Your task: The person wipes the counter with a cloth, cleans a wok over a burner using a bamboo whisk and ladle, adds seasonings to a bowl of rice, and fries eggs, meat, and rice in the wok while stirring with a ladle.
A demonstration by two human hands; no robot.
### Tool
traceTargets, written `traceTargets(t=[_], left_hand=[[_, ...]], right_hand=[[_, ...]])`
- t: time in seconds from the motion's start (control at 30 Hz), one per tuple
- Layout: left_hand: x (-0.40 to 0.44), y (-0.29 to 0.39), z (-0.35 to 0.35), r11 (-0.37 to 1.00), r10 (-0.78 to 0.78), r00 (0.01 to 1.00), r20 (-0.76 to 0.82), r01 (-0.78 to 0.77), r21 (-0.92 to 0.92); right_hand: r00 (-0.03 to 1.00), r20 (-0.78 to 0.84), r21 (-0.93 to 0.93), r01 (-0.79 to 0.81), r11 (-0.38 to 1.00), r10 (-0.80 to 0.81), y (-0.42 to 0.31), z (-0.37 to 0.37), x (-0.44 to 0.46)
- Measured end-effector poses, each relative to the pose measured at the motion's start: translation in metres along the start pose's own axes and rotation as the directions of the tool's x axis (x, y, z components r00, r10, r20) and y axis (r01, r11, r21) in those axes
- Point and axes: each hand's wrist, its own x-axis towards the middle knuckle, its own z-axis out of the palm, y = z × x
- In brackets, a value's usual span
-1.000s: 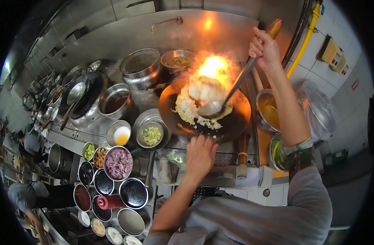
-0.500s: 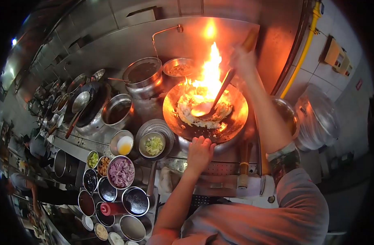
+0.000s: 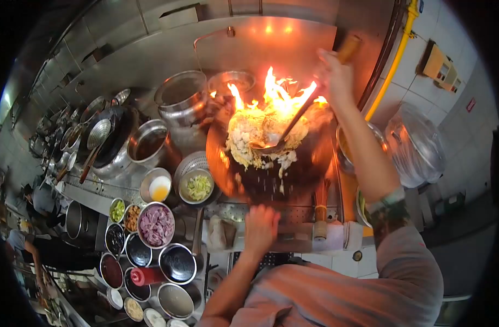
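Flames rise behind a wok (image 3: 260, 182) that holds rice and egg (image 3: 248, 136), some of it in the air. My right hand (image 3: 336, 76), blurred by motion, is closed round the wooden-handled ladle (image 3: 295, 121), whose bowl is in the food. At the wok's near edge is my left hand (image 3: 262, 226), its fingers curled; whatever they grip is hidden or too small to make out.
Left of the wok, a bowl of chopped greens (image 3: 198, 187) sits on a strainer. Bowls of sliced onion (image 3: 156, 225) and sauces stand nearer, beside a red bottle (image 3: 146, 276). Pots (image 3: 181, 97) line the back. A bamboo brush (image 3: 321, 212) lies right. Co-workers are far left.
The wok has tilted toward me and the food has been thrown up. The flames first grew taller, then spread wider and lower. The right hand and ladle have shifted.
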Motion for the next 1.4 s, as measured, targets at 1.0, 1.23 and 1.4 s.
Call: traceTargets(t=[1.0,1.23,1.4], left_hand=[[0.092,-0.031,0.019,0.996,0.064,0.995,-0.079,-0.059,0.067],[0.088,-0.026,0.007,0.998,0.052,0.999,-0.001,-0.052,0.039],[0.085,0.027,-0.033,0.998,0.062,0.993,-0.104,-0.062,0.006]], right_hand=[[0.931,0.366,0.132,-0.042,0.99,-0.009,0.02,0.006,0.042],[0.959,0.24,0.108,-0.179,0.978,0.15,0.07,0.022,0.045],[0.963,0.164,-0.038,-0.212,0.977,0.215,-0.024,0.045,0.029]])
